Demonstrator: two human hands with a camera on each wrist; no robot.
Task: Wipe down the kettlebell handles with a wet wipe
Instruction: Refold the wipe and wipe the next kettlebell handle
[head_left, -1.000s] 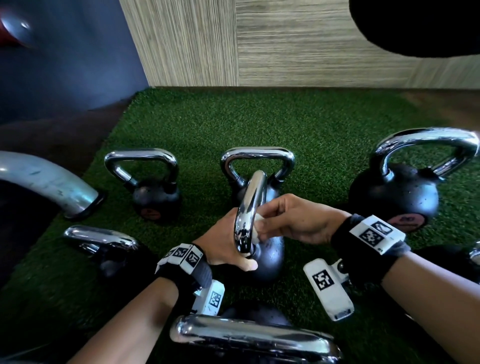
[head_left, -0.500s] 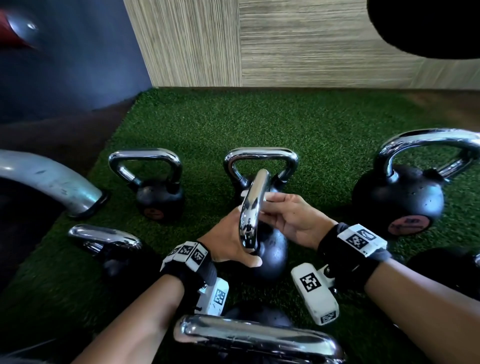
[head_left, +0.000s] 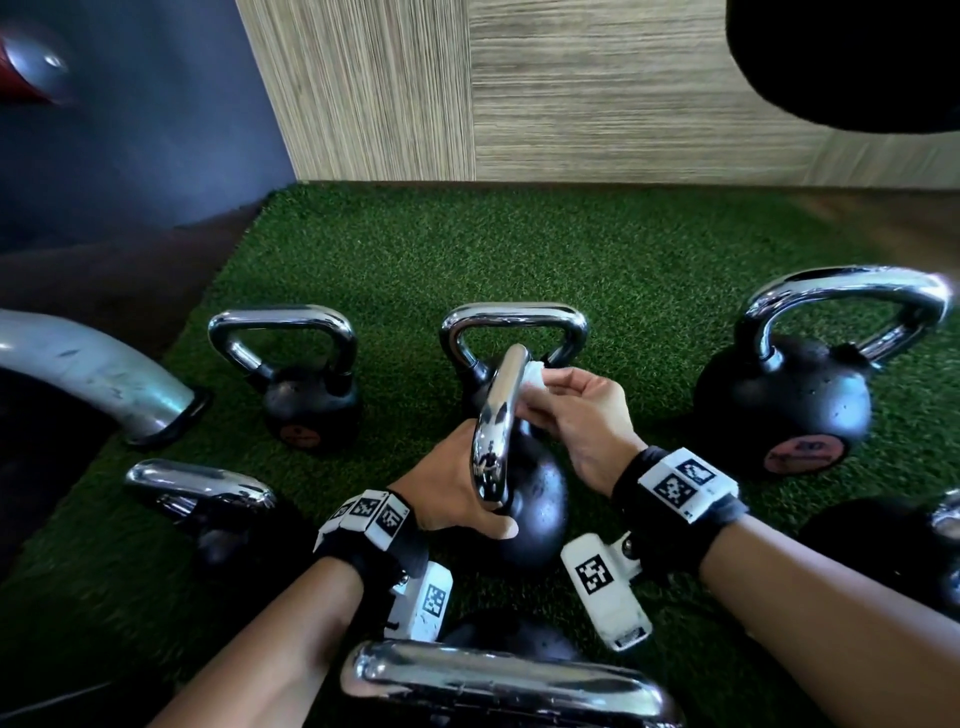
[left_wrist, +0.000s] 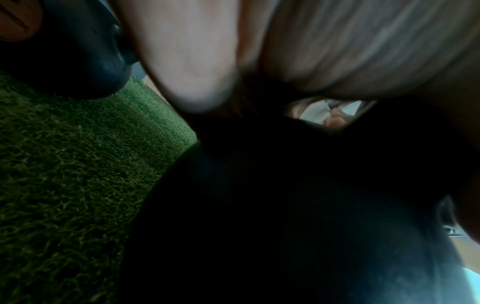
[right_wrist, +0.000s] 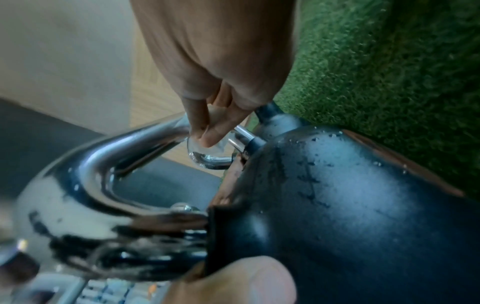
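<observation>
A black kettlebell (head_left: 537, 499) stands on the turf in the middle, its chrome handle (head_left: 496, 415) edge-on to me. My left hand (head_left: 462, 493) grips it where the handle meets the ball, thumb laid across the near side. My right hand (head_left: 545, 387) pinches a white wet wipe (head_left: 532, 376) against the upper far part of the handle. In the right wrist view the fingertips (right_wrist: 205, 131) press on the handle (right_wrist: 116, 152) above the wet ball (right_wrist: 350, 205). The left wrist view shows only my palm (left_wrist: 187, 61) and the dark ball (left_wrist: 285, 226).
More chrome-handled kettlebells ring the middle one: back left (head_left: 311, 410), right behind it (head_left: 514, 319), a large one at right (head_left: 784, 410), front left (head_left: 208, 493), far right (head_left: 883, 545), and a handle just below me (head_left: 509, 680). A silver pipe (head_left: 93, 379) curves in from the left. Green turf (head_left: 519, 249) reaches the wood wall.
My right hand has slid the wipe from the middle of the handle up toward its far top end. The left hand keeps its hold low on the kettlebell.
</observation>
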